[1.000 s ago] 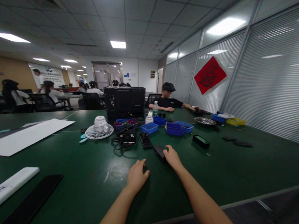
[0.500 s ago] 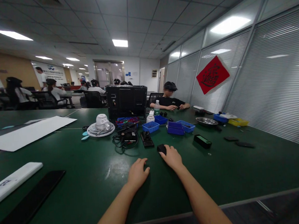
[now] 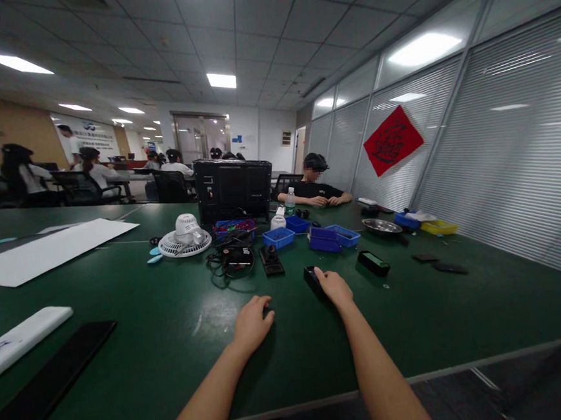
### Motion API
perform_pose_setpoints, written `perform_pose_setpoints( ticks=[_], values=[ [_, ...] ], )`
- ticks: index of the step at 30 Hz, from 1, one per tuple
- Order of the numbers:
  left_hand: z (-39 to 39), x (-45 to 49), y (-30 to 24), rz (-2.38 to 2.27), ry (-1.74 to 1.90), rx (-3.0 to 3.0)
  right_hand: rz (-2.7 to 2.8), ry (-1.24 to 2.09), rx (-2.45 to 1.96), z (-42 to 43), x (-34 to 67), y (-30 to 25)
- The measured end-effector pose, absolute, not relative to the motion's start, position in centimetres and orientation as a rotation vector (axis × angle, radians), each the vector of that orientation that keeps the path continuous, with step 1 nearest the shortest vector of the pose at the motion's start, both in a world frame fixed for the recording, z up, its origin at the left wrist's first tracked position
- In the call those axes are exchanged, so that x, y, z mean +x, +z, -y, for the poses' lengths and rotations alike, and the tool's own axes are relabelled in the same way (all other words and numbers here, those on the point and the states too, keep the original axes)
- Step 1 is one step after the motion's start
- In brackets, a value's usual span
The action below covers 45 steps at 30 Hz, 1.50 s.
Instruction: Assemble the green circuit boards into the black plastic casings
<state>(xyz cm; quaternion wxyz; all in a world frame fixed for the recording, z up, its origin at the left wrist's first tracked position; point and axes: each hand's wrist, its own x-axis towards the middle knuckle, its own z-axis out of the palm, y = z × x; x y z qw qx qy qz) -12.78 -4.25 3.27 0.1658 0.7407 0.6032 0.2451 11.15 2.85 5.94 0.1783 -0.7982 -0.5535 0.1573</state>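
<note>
My right hand (image 3: pixel 336 287) is closed around a small black oblong block (image 3: pixel 311 276) at the middle of the green table (image 3: pixel 293 364). Its far end shows past my fingers; the rest is covered by the hand. Left of it, my left hand (image 3: pixel 253 322) rests by the tabletop, fingers bent and thumb apart, with nothing visible in it. A black box with a green top (image 3: pixel 373 263) lies to the right of my right hand. Ahead of my hands stands a black device on a flat base (image 3: pixel 271 262), beside a tangle of black cables (image 3: pixel 226 259).
A white fan (image 3: pixel 186 240), blue bins (image 3: pixel 279 237), a metal dish (image 3: pixel 381 226) and a yellow tray (image 3: pixel 438 227) stand farther back. A large black casing (image 3: pixel 235 191) rises behind them. A co-worker (image 3: pixel 315 184) sits across. White (image 3: pixel 23 340) and black (image 3: pixel 55 373) slabs lie left.
The black block in my right hand has turned, and more of its length shows now. The right hand has shifted slightly right. The whole view has swung a little.
</note>
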Motion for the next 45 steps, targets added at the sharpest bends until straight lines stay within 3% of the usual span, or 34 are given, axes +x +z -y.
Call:
perform_pose_setpoints(
  ticks=[11, 17, 21, 26, 36, 42, 45],
  values=[
    [4.2, -12.9, 3.1, -1.701, 0.721, 2.133, 1.449, 0.353, -2.242, -2.4, 10.9, 6.6],
    [4.3, -12.7, 3.5, -1.691, 0.696, 2.153, 1.411, -0.096, -1.761, -1.0, 9.2, 7.2],
    [4.3, -12.7, 3.7, -1.724, 0.670, 2.113, 1.492, -0.067, -1.488, -0.3, 7.5, 6.8],
    [4.2, -12.7, 3.7, -1.740, 0.685, 2.070, 1.748, 0.070, -1.598, -0.4, 5.5, 5.5],
    [3.7, -12.9, 2.6, -1.710, 0.750, 2.126, 2.209, -0.471, -1.564, 0.7, 3.4, 5.0],
    [3.6, -12.8, 2.4, -1.726, 0.750, 2.133, 2.355, -0.343, -1.357, 1.5, 1.9, 5.1],
    [3.6, -12.8, 2.5, -1.733, 0.724, 2.116, 2.132, -0.316, -1.520, 1.0, 3.4, 5.8]
  ],
)
